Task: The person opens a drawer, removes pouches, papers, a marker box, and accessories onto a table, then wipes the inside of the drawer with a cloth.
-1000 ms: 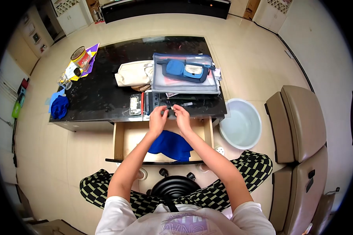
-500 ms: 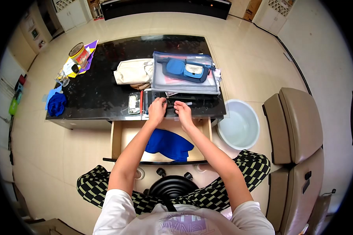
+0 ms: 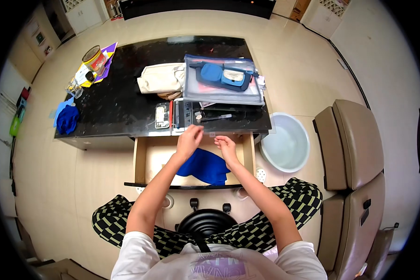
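My left hand (image 3: pixel 189 143) hovers over the table's front edge, above the open drawer (image 3: pixel 150 161), with its fingers curled together. Close by on the right, my right hand (image 3: pixel 227 149) has its thumb and fingers brought together. A small pale, see-through patch (image 3: pixel 212 134) shows beside the right fingertips; whether it is held I cannot tell. Beyond the hands, a dark pen (image 3: pixel 217 117) with a clear end lies on the black table (image 3: pixel 121 109), next to small pale bits (image 3: pixel 199 115). Inside the drawer is a blue cloth (image 3: pixel 203 167).
An opened phone (image 3: pixel 162 115) lies beside a red strip (image 3: pixel 171 114). Farther back are a cream pouch (image 3: pixel 161 78) and a mesh bag (image 3: pixel 200 94) under a blue pouch (image 3: pixel 212 74). A crumpled blue cloth (image 3: pixel 67 119) sits left; a basin (image 3: pixel 285 142) stands right.
Both hands have drawn back from the pen and small bits toward me, over the drawer. The pen is left lying on the table. The view has shifted slightly.
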The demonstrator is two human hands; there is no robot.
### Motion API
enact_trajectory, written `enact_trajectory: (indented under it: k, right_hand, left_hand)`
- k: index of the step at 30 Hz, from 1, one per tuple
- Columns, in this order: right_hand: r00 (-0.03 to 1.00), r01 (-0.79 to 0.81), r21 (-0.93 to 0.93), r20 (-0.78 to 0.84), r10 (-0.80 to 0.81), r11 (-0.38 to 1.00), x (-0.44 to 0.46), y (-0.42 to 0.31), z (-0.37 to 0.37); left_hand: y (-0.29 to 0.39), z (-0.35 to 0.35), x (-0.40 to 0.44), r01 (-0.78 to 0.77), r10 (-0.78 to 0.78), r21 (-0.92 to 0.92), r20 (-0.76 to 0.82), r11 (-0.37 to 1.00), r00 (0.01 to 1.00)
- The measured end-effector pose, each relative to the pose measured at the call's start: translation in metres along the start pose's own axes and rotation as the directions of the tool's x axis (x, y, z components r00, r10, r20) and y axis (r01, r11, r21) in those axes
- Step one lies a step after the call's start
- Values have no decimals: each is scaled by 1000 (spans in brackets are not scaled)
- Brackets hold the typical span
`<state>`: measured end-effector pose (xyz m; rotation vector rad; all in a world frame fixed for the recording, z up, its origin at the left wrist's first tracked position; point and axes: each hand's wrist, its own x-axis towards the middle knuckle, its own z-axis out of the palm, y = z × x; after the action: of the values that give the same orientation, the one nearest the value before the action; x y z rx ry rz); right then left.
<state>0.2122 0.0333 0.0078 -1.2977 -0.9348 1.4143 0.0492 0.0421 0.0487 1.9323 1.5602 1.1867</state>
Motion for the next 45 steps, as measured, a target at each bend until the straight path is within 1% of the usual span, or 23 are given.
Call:
enact_trajectory:
  k: [2,4,5,6,8,9,10,12,13,14,16,18,20,22,25,28,30,32,34,36,40,42,45]
  right_hand:
    - [1000,-13,-20,18,14,1000,-1,20,-3]
    - [975,-157,-347,95,201,925,6,50,-12]
    - [971,-133,-490,112,214,861,17,89,-22]
    - [967,-146,-490,114,230,859,11,98,-24]
    - [955,20,-813,188,231,582,4,108,-25]
    - [925,83,-876,245,291,474,3,108,-27]
    - [920,86,-876,253,298,475,5,111,-27]
    - [890,261,-925,341,302,276,-3,113,-24]
    - [856,285,-934,350,380,218,-4,107,-20]
    - [856,284,-934,349,382,217,-8,102,-17]
    - [848,356,-931,358,390,80,-12,97,-13]
    - [849,363,-931,351,394,47,-10,98,-14]
    - [861,391,-920,352,366,-35,-10,92,-14]
    - [868,370,-929,334,366,-29,-10,94,-14]
    - [896,342,-940,327,302,3,-10,96,-11]
    - [889,365,-929,330,316,-59,-9,101,-10]
    - [886,389,-917,347,308,-87,-8,107,-8]
    - [880,405,-911,368,299,-72,-5,113,-12]
    - [877,419,-906,390,279,-50,0,121,-13]
    - [858,413,-911,385,340,-9,-1,122,-13]
    - [832,462,-887,428,353,-13,-6,111,-18]
    - [847,433,-901,422,323,43,-6,104,-24]
    - [912,346,-919,376,162,189,-4,88,-31]
  left_hand:
    - [-14,0,-24,-57,50,30,193,998,980]
    - [-25,-2,-48,-50,0,137,347,989,938]
    - [-37,-2,-62,-68,0,162,391,984,921]
    - [-47,-3,-73,-32,-68,203,467,979,881]
    - [-62,-8,-89,-6,-146,272,536,962,832]
    - [-70,-9,-93,0,-153,275,534,961,832]
    - [-80,-7,-96,-21,-170,315,567,949,806]
    - [-95,-8,-105,-40,-192,349,605,936,773]
    - [-103,-6,-106,-69,-186,369,610,927,770]
    - [-111,-3,-107,-97,-180,387,619,917,765]
    - [-118,2,-105,-53,-235,401,633,914,738]
    - [-124,12,-107,-51,-239,425,600,904,763]
    - [-128,21,-107,-76,-253,444,634,893,731]
    - [-130,26,-103,-131,-293,499,680,857,672]
    - [-125,37,-99,-192,-304,540,694,820,653]
    - [-120,45,-100,-247,-296,549,715,798,633]
    - [-125,48,-100,-204,-299,533,707,821,641]
    - [-135,51,-105,-198,-213,473,681,859,701]
    - [-128,47,-102,-208,-219,474,696,855,684]
    - [-125,48,-102,-223,-219,472,711,853,669]
    - [-119,48,-101,-179,-239,436,742,882,626]
    - [-114,45,-96,-114,-261,424,726,899,636]
    - [-106,42,-88,-109,-154,373,609,921,778]
